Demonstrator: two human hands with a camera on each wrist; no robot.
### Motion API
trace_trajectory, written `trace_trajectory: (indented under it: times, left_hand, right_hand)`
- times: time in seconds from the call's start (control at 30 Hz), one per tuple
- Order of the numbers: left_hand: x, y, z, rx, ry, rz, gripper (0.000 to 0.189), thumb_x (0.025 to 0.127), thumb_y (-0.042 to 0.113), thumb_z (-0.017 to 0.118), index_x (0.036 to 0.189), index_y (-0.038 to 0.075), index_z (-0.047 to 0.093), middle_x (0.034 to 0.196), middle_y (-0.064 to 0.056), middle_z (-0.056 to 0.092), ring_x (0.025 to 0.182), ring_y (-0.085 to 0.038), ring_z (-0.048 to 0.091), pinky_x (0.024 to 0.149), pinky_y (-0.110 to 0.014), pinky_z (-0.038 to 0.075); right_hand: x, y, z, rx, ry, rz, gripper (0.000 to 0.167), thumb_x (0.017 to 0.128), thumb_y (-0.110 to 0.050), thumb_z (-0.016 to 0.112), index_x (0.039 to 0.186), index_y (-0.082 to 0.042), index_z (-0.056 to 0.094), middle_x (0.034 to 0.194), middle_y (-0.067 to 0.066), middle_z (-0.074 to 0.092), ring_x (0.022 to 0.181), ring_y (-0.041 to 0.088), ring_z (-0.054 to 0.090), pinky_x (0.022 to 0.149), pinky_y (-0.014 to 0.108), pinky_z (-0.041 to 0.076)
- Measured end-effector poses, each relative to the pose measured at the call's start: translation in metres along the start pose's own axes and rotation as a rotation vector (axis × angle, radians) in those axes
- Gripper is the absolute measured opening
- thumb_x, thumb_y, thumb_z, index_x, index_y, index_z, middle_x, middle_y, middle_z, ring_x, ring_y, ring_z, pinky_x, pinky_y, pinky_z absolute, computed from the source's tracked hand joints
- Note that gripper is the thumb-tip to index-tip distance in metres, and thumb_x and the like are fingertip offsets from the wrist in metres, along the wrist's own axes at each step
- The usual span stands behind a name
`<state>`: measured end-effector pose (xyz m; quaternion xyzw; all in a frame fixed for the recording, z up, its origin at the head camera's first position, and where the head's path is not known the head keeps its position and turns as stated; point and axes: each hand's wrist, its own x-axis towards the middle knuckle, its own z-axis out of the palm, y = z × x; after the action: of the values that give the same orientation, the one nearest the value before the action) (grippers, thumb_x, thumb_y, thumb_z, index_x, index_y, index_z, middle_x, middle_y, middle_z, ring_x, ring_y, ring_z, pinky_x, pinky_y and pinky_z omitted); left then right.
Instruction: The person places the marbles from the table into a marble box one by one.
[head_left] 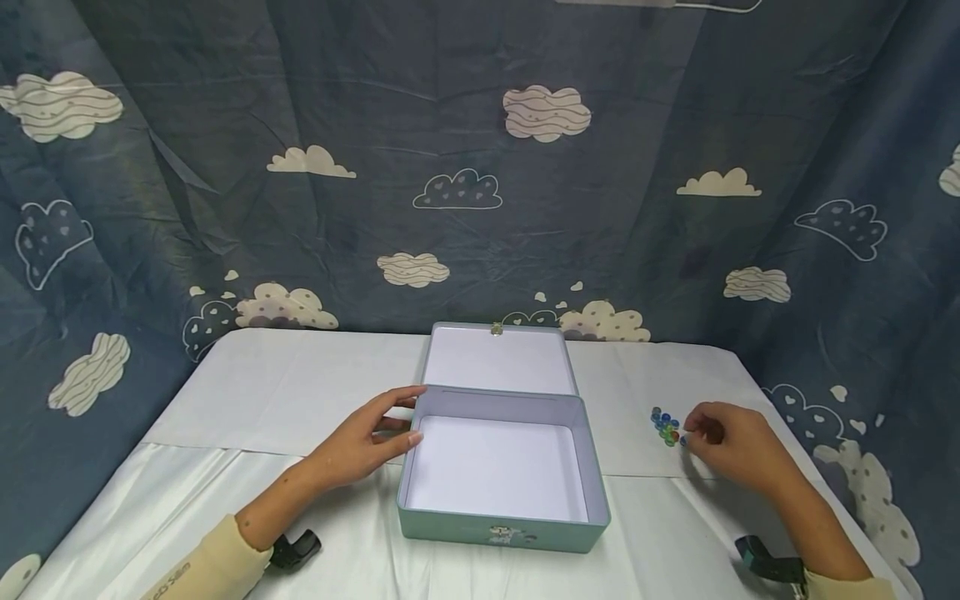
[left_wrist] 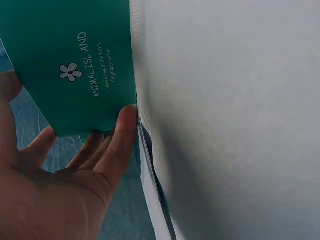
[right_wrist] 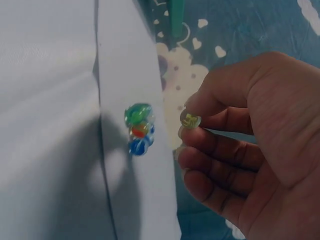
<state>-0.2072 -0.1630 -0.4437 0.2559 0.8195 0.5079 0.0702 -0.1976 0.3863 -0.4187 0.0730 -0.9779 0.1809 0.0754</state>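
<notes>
My right hand (head_left: 731,442) is above the right part of the table. Between its thumb and index finger it pinches a small clear glass marble (right_wrist: 190,120) with a yellow swirl. Just left of that hand, several glass marbles (head_left: 664,427) in blue, green and red lie in a cluster on the white cloth. At the middle stands a green rectangular tin box (head_left: 504,533), its hinged lid (head_left: 498,358) laid back away from me. My left hand (head_left: 367,442) touches the box's left side near the back corner, fingers spread and mostly straight. No things show inside the box.
A white cloth (head_left: 322,375) covers the table, with a fold line running across it. Dark blue curtains (head_left: 465,75) printed with clouds hang behind and at both sides.
</notes>
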Motion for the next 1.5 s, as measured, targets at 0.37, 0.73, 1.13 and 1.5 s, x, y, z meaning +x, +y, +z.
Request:
trace_trajectory:
  times: [0.37,0.73,1.13,1.5]
  left_hand:
    - [0.001,-0.002,0.001,-0.081,-0.022,0.005,0.065,0.106,0.027,0.071,0.163,0.027,0.04,0.158,-0.021,0.043,0.134,-0.046,0.058,0.09,-0.031,0.064]
    - [0.001,-0.004,0.002,-0.094,-0.02,-0.009,0.065,0.106,0.028,0.071,0.163,0.03,0.04,0.16,-0.021,0.041,0.138,-0.049,0.055,0.088,-0.032,0.065]
    - [0.0,-0.004,0.002,-0.129,-0.032,-0.012,0.065,0.106,0.026,0.07,0.163,0.029,0.04,0.161,-0.021,0.04,0.139,-0.049,0.053,0.088,-0.033,0.065]
    - [0.0,-0.002,0.002,-0.119,-0.028,-0.02,0.065,0.106,0.027,0.07,0.164,0.029,0.039,0.161,-0.022,0.039,0.14,-0.05,0.053,0.088,-0.032,0.065]
  right_hand:
    - [-0.003,-0.024,-0.007,0.035,0.045,-0.047,0.011,0.088,-0.008,0.08,0.098,-0.009,0.077,0.085,-0.003,0.068,0.078,0.017,0.057,0.062,0.027,0.05]
    - [-0.004,-0.045,-0.008,0.086,0.062,-0.078,0.014,0.088,-0.006,0.083,0.101,-0.009,0.078,0.09,-0.003,0.07,0.077,0.013,0.057,0.064,0.024,0.053]
    - [-0.009,-0.07,-0.008,0.112,0.092,-0.124,0.017,0.088,-0.005,0.085,0.102,-0.014,0.078,0.092,-0.006,0.07,0.077,0.01,0.058,0.066,0.028,0.056]
    - [-0.013,-0.09,-0.006,0.166,0.097,-0.163,0.023,0.086,-0.003,0.088,0.101,-0.016,0.076,0.09,-0.008,0.069,0.076,0.009,0.059,0.067,0.025,0.057]
